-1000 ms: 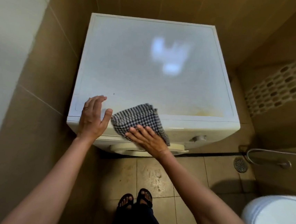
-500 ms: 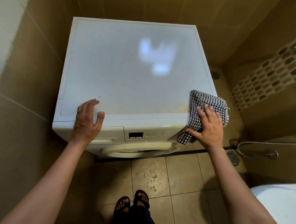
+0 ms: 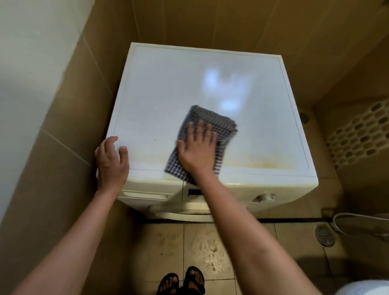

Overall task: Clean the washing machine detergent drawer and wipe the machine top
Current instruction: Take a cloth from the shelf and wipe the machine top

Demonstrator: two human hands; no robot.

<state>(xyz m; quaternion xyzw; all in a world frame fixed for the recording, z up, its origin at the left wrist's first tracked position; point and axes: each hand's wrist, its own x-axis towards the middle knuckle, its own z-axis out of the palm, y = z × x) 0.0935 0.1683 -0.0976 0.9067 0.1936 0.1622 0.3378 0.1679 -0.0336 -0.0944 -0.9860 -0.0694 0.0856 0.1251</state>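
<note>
Top wipe looks about mid-way. Checked cloth (image 3: 211, 120) lies around middle of machine top (image 3: 170, 92), toward near edge. Yellowish stain (image 3: 258, 163) along near-right edge not gone, so that patch is left to do, probably far half too. Detergent drawer (image 3: 146, 194) at front left is pushed in; can't tell if cleaned. Right hand (image 3: 196, 151) grip: fingers spread flat, pressing cloth onto top, nothing pinched. Left hand (image 3: 112, 163) grip: loose, fingers relaxed, resting on near-left corner — bracing I guess, holding nothing.
</note>
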